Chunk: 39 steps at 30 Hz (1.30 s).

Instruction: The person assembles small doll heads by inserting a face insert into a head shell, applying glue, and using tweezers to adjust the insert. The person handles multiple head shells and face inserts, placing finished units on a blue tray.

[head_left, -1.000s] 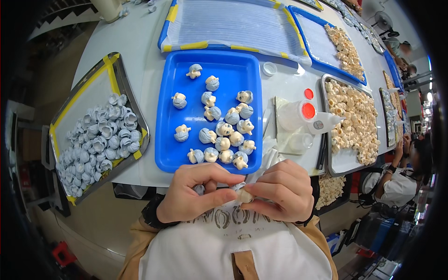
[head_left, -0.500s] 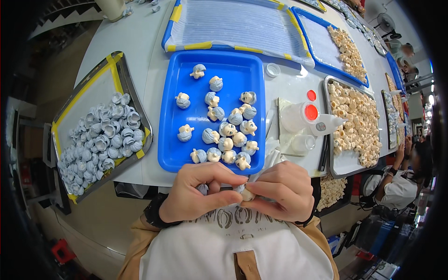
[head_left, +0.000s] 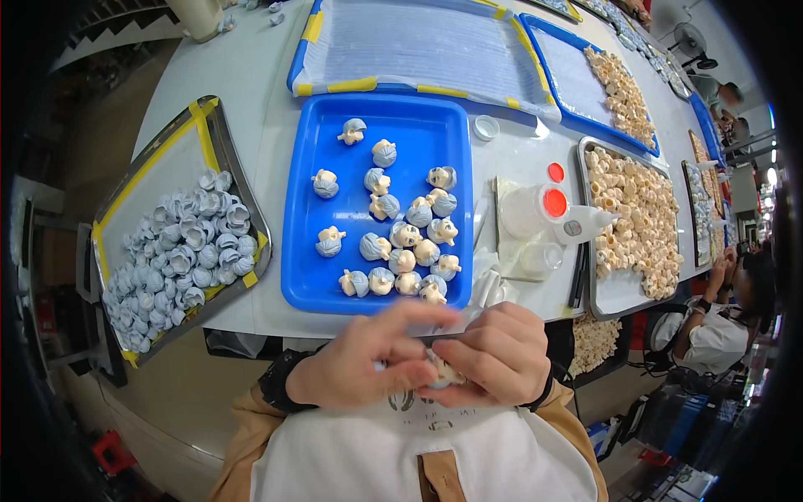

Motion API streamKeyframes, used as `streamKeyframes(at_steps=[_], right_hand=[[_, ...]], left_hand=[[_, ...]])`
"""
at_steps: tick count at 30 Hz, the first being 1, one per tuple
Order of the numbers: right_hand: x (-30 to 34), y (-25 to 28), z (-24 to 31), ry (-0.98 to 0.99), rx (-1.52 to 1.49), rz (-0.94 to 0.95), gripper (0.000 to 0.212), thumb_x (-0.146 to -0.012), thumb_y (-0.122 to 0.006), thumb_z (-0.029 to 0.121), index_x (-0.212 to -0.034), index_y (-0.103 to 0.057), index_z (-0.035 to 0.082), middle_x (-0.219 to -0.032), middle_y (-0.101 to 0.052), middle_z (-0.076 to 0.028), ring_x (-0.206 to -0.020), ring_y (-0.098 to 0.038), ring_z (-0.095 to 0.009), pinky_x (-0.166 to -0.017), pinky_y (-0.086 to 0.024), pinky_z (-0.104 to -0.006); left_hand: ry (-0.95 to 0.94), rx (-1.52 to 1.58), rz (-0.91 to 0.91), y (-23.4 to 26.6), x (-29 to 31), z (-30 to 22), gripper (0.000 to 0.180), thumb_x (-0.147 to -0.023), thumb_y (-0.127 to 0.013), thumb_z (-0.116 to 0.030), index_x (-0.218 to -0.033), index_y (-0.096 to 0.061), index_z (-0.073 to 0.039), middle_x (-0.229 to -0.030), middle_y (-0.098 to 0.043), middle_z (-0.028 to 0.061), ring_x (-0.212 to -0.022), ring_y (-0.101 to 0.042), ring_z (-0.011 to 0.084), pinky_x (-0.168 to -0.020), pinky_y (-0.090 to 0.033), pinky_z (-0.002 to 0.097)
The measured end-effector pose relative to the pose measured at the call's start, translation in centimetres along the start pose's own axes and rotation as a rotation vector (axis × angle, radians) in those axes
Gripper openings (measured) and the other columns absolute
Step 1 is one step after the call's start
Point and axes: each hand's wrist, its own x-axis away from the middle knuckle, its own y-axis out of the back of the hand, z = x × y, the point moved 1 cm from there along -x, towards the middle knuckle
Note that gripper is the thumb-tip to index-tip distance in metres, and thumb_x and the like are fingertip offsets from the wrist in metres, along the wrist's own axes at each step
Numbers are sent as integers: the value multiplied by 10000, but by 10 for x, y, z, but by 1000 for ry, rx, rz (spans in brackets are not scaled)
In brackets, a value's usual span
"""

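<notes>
Close to my apron, my right hand [head_left: 502,356] pinches a small doll head [head_left: 443,372] with a cream face and blue-grey hair. My left hand [head_left: 368,356] is at its left side, thumb tip against the head; its raised index finger is smeared by motion. Between its curled fingers shows a bit of a blue-grey hair piece [head_left: 381,366]. Just beyond both hands lies a blue tray [head_left: 335,280], where several doll heads [head_left: 406,234] with blue-grey hair sit, crowded toward the right and near side. My fingers hide much of the held head.
To the left, a taped metal tray [head_left: 159,167] holds piled blue-grey hair shells [head_left: 188,243]. On the right stand a squeeze bottle [head_left: 577,226], a tub with a red lid [head_left: 554,202] and a metal tray [head_left: 602,293] of cream parts. Lined trays [head_left: 427,42] lie behind; another person [head_left: 719,326] sits far right.
My left index finger has lifted off the doll head and straightened. Both hands and the head have come slightly lower, toward my apron. The head has turned in my right fingers.
</notes>
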Motion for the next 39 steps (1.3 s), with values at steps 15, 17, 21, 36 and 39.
streamKeyframes(at_steps=[15, 17, 21, 36, 39], right_hand=[[0, 8, -14, -420, 196, 241, 382, -646, -724, 122, -997, -592, 49, -895, -552, -54, -773, -509, -222, -641, -381, -344], [1, 9, -12, -423, 169, 197, 361, -648, -712, 95, -984, -591, 42, -881, -544, -54, -769, -508, -227, -650, -381, -343], [9, 11, -16, -375, 116, 257, 325, -658, -689, 87, -962, -588, 32, -846, -523, -58, -761, -503, -233, -673, -387, -338], [56, 104, -29, -897, 528, -391, 269, -711, -643, 23, -979, -631, 42, -804, -599, -92, -676, -565, -230, -613, -452, -320], [97, 123, -55, -1048, 639, -56, 285, -700, -660, 32, -983, -626, 52, -801, -608, -92, -673, -566, -212, -594, -452, -302]], left_hand=[[-478, 532, -346, 15, 1, 2, 175, -938, -436, -169, -1056, -403, -44, -910, -480, 168, -551, -473, 123, -410, -378, 196], [-433, 562, -240, 17, 7, 1, 194, -950, -428, -217, -1009, -422, -33, -848, -482, 144, -521, -441, 103, -389, -334, 200], [-412, 426, -207, 20, 11, 12, 325, -945, -434, -350, -911, -447, -26, -725, -444, 78, -493, -364, 72, -403, -250, 207], [-172, 68, -54, 8, -1, -1, 532, -921, -405, -477, -1082, -543, 11, -842, -476, 68, -613, -395, 95, -588, -339, 227], [-216, -81, -56, 8, -4, -2, 491, -927, -421, -433, -1065, -579, 11, -844, -474, 51, -713, -397, 101, -654, -327, 234]])
